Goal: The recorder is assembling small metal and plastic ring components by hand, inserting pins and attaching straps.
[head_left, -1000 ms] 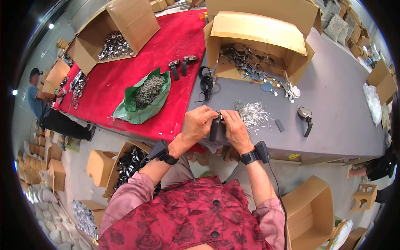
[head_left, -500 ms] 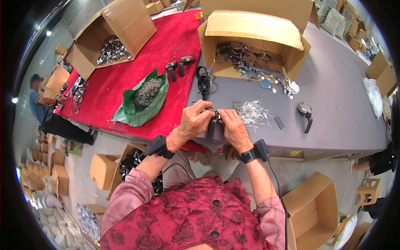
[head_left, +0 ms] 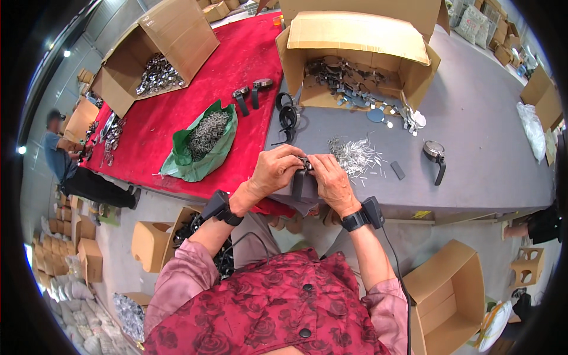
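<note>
At the table's near edge, my left hand (head_left: 278, 170) and my right hand (head_left: 331, 180) are closed with fingertips pinched on a wristwatch (head_left: 300, 184). Its black strap hangs down between them, while my fingers cover most of its case. Just right of my right hand lies a pile of small silver pins (head_left: 357, 158), with a dark grey rectangular block (head_left: 397, 170) beyond it. Farther right rests another watch (head_left: 435, 151) with a black strap. Black straps (head_left: 288, 115) lie beyond my left hand.
A green bag (head_left: 183, 161) of small metal parts and two watches (head_left: 251, 94) lie on red cloth (head_left: 236, 56). An open carton (head_left: 429, 77) of flat discs stands at the back, another carton (head_left: 183, 41) of metal parts at left. A person (head_left: 65, 157) stands far left.
My hands stay together on the watch with only slight finger movement. The view has shifted a little. The person at far left has moved their arms slightly.
</note>
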### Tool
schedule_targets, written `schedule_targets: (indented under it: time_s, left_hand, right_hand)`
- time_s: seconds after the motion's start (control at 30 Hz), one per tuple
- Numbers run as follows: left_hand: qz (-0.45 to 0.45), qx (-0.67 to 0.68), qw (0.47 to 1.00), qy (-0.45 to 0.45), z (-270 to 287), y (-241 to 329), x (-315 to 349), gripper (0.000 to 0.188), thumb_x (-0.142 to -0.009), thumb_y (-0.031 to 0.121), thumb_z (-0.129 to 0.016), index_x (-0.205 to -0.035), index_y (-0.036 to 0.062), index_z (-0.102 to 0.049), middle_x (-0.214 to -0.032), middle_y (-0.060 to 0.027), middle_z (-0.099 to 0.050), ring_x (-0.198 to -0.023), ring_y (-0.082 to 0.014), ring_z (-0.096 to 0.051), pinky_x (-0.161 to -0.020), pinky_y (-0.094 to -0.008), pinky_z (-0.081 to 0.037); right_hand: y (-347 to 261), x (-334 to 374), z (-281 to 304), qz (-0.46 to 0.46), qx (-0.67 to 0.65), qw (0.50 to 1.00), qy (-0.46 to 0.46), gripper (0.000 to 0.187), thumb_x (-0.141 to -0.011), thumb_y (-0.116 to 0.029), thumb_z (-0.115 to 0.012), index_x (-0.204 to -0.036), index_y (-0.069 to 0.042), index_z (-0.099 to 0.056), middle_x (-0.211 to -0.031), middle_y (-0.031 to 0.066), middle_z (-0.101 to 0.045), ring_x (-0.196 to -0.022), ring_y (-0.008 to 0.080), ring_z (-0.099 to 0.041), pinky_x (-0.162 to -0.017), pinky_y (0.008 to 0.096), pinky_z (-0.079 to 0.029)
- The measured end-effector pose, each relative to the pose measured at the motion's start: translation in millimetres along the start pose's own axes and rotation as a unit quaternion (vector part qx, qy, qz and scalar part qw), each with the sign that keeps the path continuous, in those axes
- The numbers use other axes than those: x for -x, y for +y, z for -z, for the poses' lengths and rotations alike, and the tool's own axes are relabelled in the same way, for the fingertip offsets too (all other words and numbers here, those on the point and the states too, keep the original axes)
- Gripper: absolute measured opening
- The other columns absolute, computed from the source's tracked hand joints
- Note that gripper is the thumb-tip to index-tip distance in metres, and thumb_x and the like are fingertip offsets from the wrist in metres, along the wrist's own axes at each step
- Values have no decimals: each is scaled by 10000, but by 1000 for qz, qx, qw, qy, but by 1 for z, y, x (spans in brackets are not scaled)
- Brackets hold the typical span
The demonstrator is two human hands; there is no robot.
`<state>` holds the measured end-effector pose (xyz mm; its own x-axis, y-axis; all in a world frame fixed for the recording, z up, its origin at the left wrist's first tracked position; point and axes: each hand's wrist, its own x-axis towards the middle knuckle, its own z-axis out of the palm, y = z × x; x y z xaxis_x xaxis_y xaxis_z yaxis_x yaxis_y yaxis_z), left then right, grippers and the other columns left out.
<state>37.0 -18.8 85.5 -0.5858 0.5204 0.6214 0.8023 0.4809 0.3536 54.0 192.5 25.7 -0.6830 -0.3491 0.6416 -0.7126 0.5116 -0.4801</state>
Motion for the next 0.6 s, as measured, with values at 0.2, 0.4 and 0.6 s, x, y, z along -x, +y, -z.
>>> schedule_targets:
  time_s: [0.2,0.4,0.6]
  left_hand:
    - [13,12,1000,-10,-3,-4,5,141,-785,-45,-784,-906,11,-738,-996,-96,-773,-882,-257,-756,-740,-350,-614]
    - [33,15,999,-15,-5,-2,4,126,-819,-47,-767,-925,11,-731,-994,-110,-766,-890,-274,-757,-755,-349,-616]
    - [44,33,998,-7,-5,1,3,140,-827,-49,-768,-945,10,-722,-991,-121,-764,-907,-288,-759,-773,-361,-616]
  right_hand:
    - [0,-1,0,3,4,1000,-6,435,-888,-3,-693,-1315,28,-614,-1184,161,-667,-1112,341,-632,-923,414,-564]
    - [0,1,1,-5,1,1000,0,489,-896,-41,-717,-1361,45,-592,-1196,176,-662,-1118,345,-638,-933,416,-562]
    - [-7,7,5,-47,14,998,43,567,-867,-80,-775,-1385,44,-581,-1244,190,-656,-1157,371,-635,-968,431,-554]
